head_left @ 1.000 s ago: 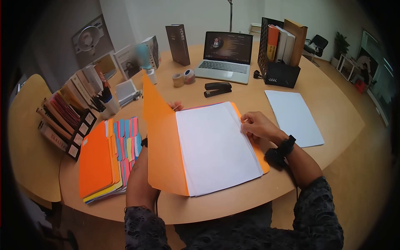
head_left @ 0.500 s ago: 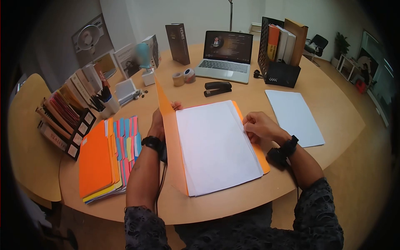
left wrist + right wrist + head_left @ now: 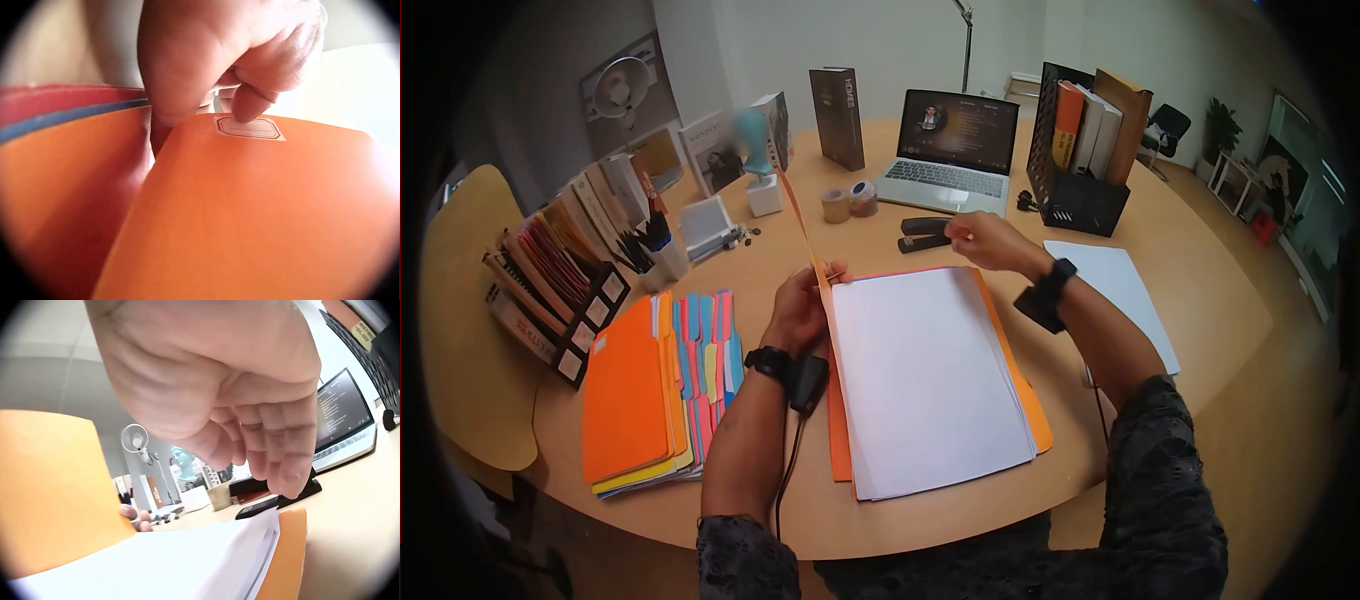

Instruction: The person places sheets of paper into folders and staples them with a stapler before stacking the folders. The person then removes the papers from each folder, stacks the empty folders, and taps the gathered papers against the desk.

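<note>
While my left hand [image 3: 800,305] pinches the raised front cover [image 3: 802,228] of the orange folder [image 3: 1028,400] near its far end, thumb against the printed label [image 3: 250,128], my right hand [image 3: 995,245] hangs loosely bent, fingers close together, over the near end of the black stapler [image 3: 922,227]; whether those fingertips touch it I cannot tell. The folder lies open between my forearms, its cover standing nearly edge-on, and a stack of white sheets [image 3: 925,380] rests inside, to the right of my left grip and nearer my body than my right hand. Beyond that grip, the tape rolls [image 3: 836,206] sit just beside each other, short of the open laptop [image 3: 945,188], which is behind the stapler. To the left of my left hand, colored tabbed folders [image 3: 625,395] lie piled on the wooden table [image 3: 960,535]. More white paper [image 3: 1112,270] lies right of my right hand, partly hidden by that forearm.
</note>
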